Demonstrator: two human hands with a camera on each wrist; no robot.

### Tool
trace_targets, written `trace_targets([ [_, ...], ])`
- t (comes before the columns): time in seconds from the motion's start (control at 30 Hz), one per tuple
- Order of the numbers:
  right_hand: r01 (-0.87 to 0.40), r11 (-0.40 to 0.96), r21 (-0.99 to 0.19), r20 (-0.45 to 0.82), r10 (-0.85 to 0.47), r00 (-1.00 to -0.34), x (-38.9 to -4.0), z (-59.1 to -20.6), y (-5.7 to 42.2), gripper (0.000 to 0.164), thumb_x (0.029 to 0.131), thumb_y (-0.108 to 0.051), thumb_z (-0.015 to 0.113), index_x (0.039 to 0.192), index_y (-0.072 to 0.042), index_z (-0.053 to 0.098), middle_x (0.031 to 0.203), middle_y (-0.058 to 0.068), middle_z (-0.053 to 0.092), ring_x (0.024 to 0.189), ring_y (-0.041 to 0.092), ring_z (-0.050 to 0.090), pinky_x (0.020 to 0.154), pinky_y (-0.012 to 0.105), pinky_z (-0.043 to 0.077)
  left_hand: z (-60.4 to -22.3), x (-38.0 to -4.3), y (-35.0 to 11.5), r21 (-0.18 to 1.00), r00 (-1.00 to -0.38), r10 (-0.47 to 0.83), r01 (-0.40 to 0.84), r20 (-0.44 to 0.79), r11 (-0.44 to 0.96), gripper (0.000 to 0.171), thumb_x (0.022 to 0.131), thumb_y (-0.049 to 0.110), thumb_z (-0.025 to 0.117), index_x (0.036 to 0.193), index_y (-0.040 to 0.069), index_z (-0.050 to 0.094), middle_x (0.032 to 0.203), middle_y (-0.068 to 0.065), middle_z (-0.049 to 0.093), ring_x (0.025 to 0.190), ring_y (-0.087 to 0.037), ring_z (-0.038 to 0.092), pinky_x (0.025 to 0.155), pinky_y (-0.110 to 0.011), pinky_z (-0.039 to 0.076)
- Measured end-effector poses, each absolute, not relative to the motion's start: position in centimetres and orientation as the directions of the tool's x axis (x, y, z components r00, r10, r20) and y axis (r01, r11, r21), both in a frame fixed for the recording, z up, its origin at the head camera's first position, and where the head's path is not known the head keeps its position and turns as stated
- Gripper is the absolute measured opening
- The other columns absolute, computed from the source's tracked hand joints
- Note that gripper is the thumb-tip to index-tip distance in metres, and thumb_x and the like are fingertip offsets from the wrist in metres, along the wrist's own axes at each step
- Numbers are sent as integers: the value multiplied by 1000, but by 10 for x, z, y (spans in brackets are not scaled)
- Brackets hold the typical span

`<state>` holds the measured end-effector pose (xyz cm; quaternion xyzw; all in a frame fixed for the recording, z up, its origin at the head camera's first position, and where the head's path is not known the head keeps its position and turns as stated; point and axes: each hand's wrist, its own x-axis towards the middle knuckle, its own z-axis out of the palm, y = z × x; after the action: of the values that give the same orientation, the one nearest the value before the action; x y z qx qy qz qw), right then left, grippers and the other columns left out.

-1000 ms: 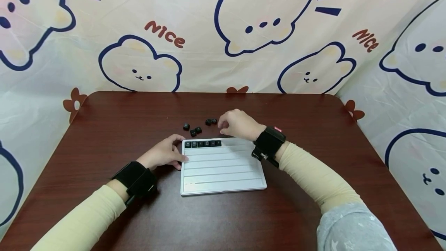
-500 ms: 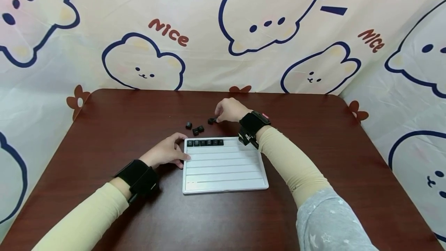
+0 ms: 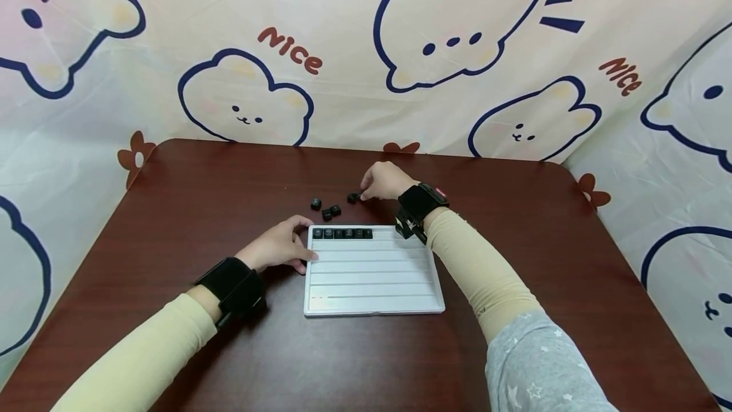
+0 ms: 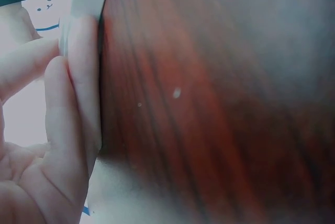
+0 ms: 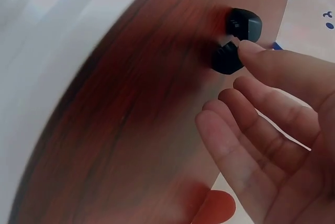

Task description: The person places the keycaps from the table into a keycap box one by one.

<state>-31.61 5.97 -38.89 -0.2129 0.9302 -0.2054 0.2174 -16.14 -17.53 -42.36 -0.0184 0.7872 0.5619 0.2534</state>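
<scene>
blk keycap at R hand fingertips, L hand gripping wht brd

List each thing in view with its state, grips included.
White rectangular keyboard base: on dark-brown wood-grain table, far row part-filled.
Six black square keycaps: aligned at that row's left end.
Three loose black keycaps: lying off the base.
Two further black keycaps: close together.
Right grip: touches one of that pair; pinch unclear.
Left grip: holds base's left edge.

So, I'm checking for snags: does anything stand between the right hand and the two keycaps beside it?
Nothing visible does: the right hand has its thumb apparently touching one keycap already.
</scene>
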Motion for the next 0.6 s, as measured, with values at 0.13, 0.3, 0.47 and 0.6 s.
trace_targets([
  [0.13,-290,829,-478,-322,-472,-820,-313,-389,59,22,93,-12,78,113,-2,74,106,11,72,89,23,68,78,33,58,-424,-162,-175,877,-871,254,-318,-420,360,65,89,-6,76,144,0,41,85,-18,59,56,-20,64,57,-27,58],
  [0.3,-320,826,-464,-300,-487,-821,-309,-390,58,19,92,-9,78,110,-3,75,104,11,71,89,23,66,77,33,57,-423,-161,-174,877,-872,249,-324,-422,355,65,89,-7,76,144,-1,41,85,-18,58,56,-19,64,57,-28,59],
  [0.47,-357,822,-444,-279,-505,-817,-307,-390,59,16,91,-4,77,107,-3,74,99,10,71,89,24,64,77,33,55,-422,-160,-174,877,-868,252,-330,-427,348,65,89,-8,75,144,-2,41,86,-18,59,57,-19,64,57,-27,59],
  [0.6,-371,816,-443,-266,-515,-815,-306,-390,59,14,89,1,78,101,-3,73,95,10,70,89,25,63,76,33,55,-421,-161,-174,878,-867,252,-334,-429,343,65,89,-9,75,144,-2,41,86,-18,59,57,-19,64,57,-27,59],
])
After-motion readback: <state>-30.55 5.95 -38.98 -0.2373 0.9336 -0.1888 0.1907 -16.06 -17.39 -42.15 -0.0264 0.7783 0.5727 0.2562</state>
